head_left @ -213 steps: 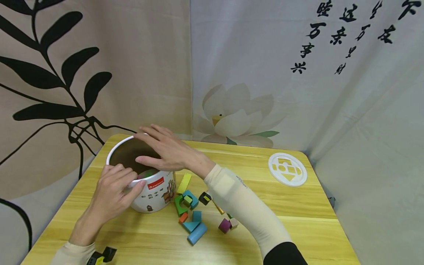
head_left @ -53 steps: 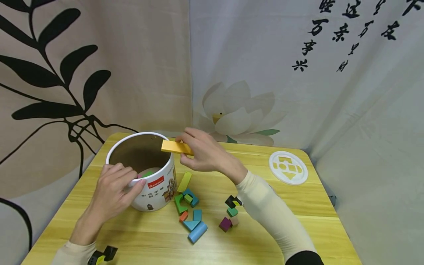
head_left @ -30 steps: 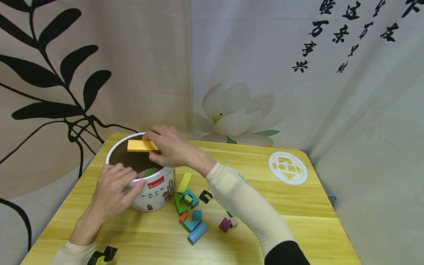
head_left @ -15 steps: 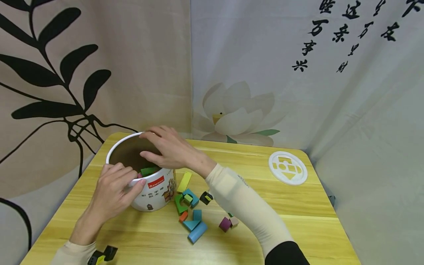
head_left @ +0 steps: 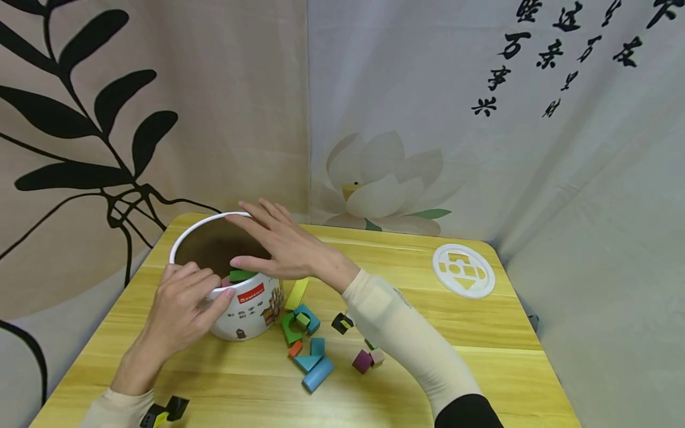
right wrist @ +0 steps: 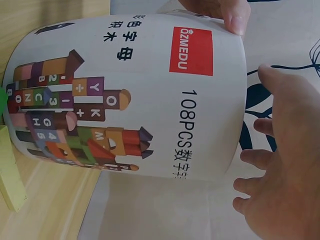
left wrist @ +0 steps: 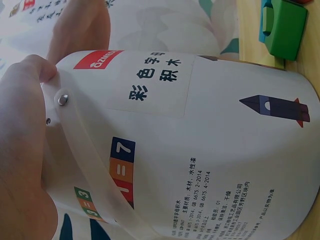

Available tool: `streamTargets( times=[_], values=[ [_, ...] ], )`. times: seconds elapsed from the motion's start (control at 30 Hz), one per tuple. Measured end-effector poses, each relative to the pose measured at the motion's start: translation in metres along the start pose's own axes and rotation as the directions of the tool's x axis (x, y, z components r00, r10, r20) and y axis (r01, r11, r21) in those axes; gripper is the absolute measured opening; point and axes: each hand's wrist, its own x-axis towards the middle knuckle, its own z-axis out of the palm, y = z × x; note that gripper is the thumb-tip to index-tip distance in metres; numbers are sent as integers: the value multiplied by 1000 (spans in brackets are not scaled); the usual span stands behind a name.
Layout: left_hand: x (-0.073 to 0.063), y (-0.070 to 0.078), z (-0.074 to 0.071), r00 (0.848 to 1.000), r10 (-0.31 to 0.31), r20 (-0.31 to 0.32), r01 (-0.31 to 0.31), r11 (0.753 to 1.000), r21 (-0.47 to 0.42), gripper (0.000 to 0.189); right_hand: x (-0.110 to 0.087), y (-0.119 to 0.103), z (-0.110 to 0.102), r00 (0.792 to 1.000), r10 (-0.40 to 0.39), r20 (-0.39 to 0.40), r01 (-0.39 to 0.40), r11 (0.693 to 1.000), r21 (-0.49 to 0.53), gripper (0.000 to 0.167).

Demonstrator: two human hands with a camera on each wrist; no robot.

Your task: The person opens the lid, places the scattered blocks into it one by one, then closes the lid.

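A white printed bucket (head_left: 225,324) stands at the table's left, its open mouth tilted into view. My left hand (head_left: 184,315) grips its near rim, fingers over the edge and thumb outside. Over the right side of the mouth my right hand (head_left: 286,244) is spread with nothing in it; the right wrist view shows its straight fingers (right wrist: 256,159) just beyond the rim. Inside the bucket a green block (head_left: 242,275) and a bit of pink show; the rest of the inside is hidden.
Right of the bucket lie a yellow block (head_left: 297,293), a green arch block (head_left: 289,330), a blue cylinder (head_left: 318,374) and several smaller blocks. A purple block (head_left: 363,361) is farther right. A white disc with cut-out shapes (head_left: 463,271) rests at the back right.
My right hand carried a long orange-yellow block leftward over the bucket and let it go inside. Its fingers have since spread and shifted slightly right. My left hand stayed on the rim.
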Motion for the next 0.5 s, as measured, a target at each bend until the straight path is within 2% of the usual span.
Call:
streamTargets(
  times=[0.23,0.4,0.5],
  values=[
    [1,1,-2,1000,-9,22,9,1000,-1,58,-17,8,-1,1000,17,-5,-17,999,27,85],
    [1,2,-3,998,-30,62,30,1000,6,59,-44,19,-2,999,18,-40,-16,999,32,85],
    [1,3,-3,998,-33,57,33,999,8,59,-64,28,0,997,30,-67,-28,999,34,84]
  ],
)
